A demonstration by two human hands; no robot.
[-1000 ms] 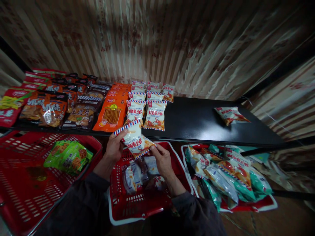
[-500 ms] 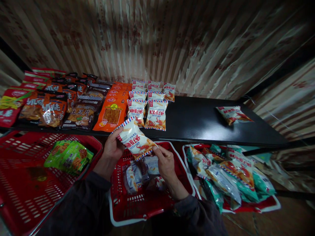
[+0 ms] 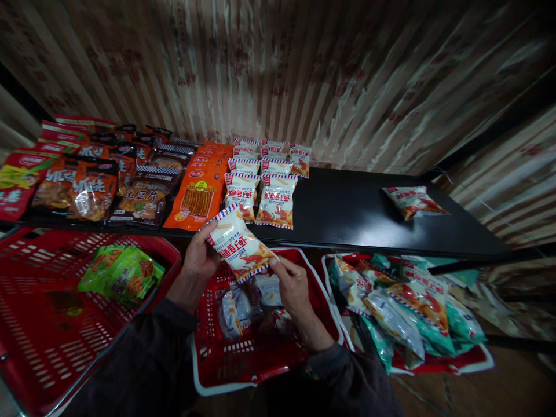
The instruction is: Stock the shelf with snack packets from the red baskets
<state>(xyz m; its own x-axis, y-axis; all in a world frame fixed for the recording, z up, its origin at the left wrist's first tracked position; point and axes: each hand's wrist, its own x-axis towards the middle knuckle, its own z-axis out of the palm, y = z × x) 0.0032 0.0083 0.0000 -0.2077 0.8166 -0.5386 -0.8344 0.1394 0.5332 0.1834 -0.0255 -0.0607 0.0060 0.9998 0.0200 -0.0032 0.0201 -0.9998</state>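
Between my two hands is a white snack bag (image 3: 240,246) with red lettering and striped ends, tilted, its printed front toward me. My left hand (image 3: 197,266) is closed on its left edge. The fingers of my right hand (image 3: 297,289) pinch its lower right corner. Beneath the bag stands a red basket (image 3: 243,376) with a white rim, holding several more snack bags (image 3: 234,310). Just beyond, matching white bags (image 3: 277,200) stand in rows on the black shelf (image 3: 343,214).
Orange packets (image 3: 197,188), dark brown bags (image 3: 141,197) and red packets (image 3: 21,179) line the shelf's left part. One white bag (image 3: 412,201) lies toward its right end. A left basket (image 3: 39,359) holds green packets (image 3: 124,272); a right basket (image 3: 463,366) is heaped with white and teal bags (image 3: 464,321).
Almost nothing differs. Both hands keep hold of the snack bag in nearly the same place, and the view has shifted very slightly.
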